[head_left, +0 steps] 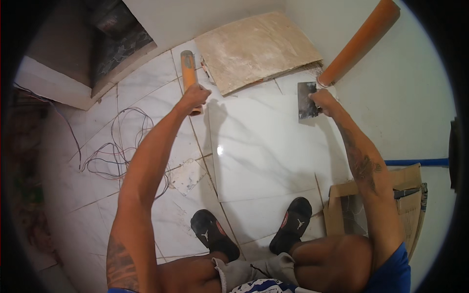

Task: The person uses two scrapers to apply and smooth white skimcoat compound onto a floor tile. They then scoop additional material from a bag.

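A large white marbled tile [266, 151] lies on the floor in front of my feet. Near its far right corner, my right hand [323, 101] grips a trowel with a flat, stained metal blade [307, 100]. My left hand [197, 96] is closed by the tile's far left corner, over the lower part of a short orange pipe [188, 71]. Whether the fingers hold that pipe or something else is hidden. The pipe's near end shows just below the hand.
A dusty beige board [256, 51] lies at the back. A long orange pipe [361, 41] leans by the right wall. Thin loose wires [115, 151] tangle on the left floor. Opened cardboard [337, 207] and a blue rod [417, 162] are at right. My shoes [212, 232] stand at the near edge.
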Action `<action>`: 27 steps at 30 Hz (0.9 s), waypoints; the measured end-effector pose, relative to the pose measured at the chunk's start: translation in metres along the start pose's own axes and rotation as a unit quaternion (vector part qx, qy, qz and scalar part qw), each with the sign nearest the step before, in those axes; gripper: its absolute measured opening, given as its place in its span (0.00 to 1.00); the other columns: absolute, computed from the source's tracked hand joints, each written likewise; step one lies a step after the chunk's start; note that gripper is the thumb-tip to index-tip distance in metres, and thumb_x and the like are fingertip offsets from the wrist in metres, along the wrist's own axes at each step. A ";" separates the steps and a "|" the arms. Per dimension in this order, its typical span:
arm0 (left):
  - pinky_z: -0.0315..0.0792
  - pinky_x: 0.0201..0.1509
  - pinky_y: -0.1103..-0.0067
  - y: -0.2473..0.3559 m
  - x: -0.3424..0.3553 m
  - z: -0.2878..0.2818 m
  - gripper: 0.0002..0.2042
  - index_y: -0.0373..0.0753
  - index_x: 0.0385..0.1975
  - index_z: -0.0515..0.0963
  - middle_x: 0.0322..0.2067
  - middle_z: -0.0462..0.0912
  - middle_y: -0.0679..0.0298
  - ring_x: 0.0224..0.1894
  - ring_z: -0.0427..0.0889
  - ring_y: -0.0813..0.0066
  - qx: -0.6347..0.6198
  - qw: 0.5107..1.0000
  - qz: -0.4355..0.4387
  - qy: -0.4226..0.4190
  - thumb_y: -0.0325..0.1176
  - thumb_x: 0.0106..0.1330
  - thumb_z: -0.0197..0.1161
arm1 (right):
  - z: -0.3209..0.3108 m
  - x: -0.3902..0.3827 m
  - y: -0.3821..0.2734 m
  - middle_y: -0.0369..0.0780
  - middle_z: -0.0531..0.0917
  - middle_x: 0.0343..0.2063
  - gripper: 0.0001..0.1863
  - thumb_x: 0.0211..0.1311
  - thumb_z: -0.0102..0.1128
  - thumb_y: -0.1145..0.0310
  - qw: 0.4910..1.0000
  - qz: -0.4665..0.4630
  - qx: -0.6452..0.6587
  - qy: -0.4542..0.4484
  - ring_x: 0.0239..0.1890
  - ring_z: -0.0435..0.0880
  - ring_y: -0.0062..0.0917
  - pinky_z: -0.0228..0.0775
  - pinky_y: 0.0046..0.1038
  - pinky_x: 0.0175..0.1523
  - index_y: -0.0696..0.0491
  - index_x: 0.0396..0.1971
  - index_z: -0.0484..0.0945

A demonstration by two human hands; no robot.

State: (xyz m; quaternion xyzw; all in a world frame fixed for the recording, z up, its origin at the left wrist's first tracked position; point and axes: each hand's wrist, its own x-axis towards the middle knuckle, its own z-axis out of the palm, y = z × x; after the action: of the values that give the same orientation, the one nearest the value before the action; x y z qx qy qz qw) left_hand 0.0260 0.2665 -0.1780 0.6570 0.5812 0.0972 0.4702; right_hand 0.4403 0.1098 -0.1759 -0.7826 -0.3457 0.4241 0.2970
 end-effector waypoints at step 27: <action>0.68 0.36 0.72 -0.009 0.081 0.075 0.28 0.32 0.47 0.74 0.36 0.77 0.57 0.34 0.77 0.67 -0.255 0.948 -0.170 0.085 0.56 0.65 0.57 | 0.036 0.068 0.009 0.52 0.77 0.46 0.19 0.66 0.46 0.74 0.835 0.031 0.546 -0.063 0.48 0.81 0.41 0.76 0.44 0.57 0.70 0.53 0.63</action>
State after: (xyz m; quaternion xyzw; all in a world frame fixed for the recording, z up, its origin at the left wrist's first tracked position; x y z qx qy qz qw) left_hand 0.0952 0.2963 -0.2590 0.3959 0.6779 0.2160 0.5805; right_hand 0.4393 0.1647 -0.2305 -0.4759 -0.0513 0.6011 0.6400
